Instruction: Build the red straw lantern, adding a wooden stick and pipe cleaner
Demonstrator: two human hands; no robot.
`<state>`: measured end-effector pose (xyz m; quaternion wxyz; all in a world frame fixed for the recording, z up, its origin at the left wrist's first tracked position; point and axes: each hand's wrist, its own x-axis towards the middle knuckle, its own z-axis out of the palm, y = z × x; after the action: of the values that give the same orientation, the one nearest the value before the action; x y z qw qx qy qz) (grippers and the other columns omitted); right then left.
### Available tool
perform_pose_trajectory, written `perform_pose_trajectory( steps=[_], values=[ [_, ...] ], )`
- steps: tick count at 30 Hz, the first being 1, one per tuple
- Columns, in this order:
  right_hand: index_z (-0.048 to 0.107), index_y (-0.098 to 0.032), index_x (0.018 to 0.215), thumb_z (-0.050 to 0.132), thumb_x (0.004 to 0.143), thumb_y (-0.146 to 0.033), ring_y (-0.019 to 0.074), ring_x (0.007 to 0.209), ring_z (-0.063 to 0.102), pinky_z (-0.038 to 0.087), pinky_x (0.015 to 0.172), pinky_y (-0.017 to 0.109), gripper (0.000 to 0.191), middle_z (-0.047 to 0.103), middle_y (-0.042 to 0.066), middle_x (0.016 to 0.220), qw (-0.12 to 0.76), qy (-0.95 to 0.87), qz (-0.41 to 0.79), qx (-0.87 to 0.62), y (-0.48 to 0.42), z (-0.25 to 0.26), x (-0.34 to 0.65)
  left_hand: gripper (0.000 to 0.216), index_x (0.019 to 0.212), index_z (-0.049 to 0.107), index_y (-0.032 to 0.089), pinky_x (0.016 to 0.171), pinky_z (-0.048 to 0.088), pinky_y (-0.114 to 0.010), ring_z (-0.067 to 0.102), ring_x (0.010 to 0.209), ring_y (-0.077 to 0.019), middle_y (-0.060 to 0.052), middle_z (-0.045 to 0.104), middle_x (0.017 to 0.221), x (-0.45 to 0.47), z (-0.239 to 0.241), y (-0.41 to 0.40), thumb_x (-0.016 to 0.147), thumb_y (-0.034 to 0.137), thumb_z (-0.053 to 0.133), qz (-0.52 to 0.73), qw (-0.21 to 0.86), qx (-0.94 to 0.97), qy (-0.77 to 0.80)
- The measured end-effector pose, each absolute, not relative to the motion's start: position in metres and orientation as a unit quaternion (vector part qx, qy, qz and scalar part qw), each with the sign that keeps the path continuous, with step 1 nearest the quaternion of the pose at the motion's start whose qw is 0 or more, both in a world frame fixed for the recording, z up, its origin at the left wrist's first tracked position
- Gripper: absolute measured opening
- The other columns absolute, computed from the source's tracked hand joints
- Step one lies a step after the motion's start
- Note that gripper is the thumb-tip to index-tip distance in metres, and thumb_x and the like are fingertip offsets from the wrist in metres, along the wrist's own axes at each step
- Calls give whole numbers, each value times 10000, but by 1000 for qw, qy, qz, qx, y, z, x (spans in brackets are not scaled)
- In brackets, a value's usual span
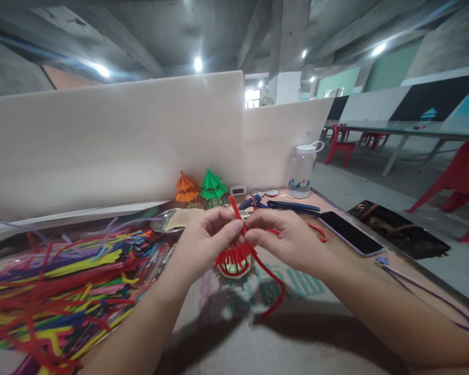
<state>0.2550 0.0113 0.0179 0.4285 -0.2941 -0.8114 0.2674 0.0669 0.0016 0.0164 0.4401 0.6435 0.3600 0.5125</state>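
Both hands meet over the middle of the table, fingertips pinched on a red pipe cleaner point(272, 276). My left hand point(213, 234) grips it from the left, and its short upper end sticks up above the fingers. My right hand point(279, 234) pinches it from the other side, and a long tail curves down toward the table. Just below the fingers is a small red fringed pipe-cleaner model point(234, 260) with a pale base, its top hidden by my hands. Whether the pipe cleaner is joined to the model cannot be made out.
Loose colored pipe cleaners point(82, 281) heap up at left. Behind stand an orange model point(186, 188) and a green model point(213, 187). A water bottle point(301, 172), blue-handled pliers point(254, 202) and a phone point(352, 233) lie toward the right. A white partition point(113, 140) closes the back.
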Motion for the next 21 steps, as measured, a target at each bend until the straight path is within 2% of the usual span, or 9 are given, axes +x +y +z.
perform_pose_trajectory(
  steps=[3,7,10,13,18,21],
  values=[
    [671,-198,788,647,902,-336,118,593,564,435,556,238,180,631,-17,673,406,-772,375,-315,10,8,251,217,784,642,193,589,497,-226,589,620,-116,11,644,706,67,13,-1,821,368,765,520,388,670,362],
    [558,-203,754,668,894,-464,96,479,488,380,460,221,316,549,-48,580,345,-694,564,-285,11,-1,249,191,862,688,196,677,512,-246,622,737,-140,-14,691,818,56,9,3,864,380,742,518,370,678,367],
    [539,-200,715,668,900,-493,93,488,485,366,468,220,370,559,-42,570,332,-702,557,-295,13,-5,246,213,805,660,197,659,478,-243,588,716,-133,1,657,771,46,8,9,910,378,703,484,344,706,385],
    [553,-193,700,669,902,-510,98,530,505,370,498,224,393,585,-29,589,360,-705,525,-311,16,-8,243,230,780,645,194,644,462,-249,579,711,-137,-3,652,765,41,9,13,932,364,675,444,325,736,395],
    [589,-195,767,651,926,-554,83,426,455,310,447,209,397,540,-66,491,365,-624,651,-234,17,-14,244,201,806,673,193,649,485,-239,600,713,-134,-5,672,777,43,10,16,921,358,676,468,374,705,379],
    [604,-190,774,676,922,-523,76,413,458,310,453,203,371,557,-64,489,379,-603,666,-223,21,-16,245,189,823,686,192,639,501,-225,612,690,-125,-1,683,772,47,10,18,918,354,675,483,385,695,368]
  ],
)
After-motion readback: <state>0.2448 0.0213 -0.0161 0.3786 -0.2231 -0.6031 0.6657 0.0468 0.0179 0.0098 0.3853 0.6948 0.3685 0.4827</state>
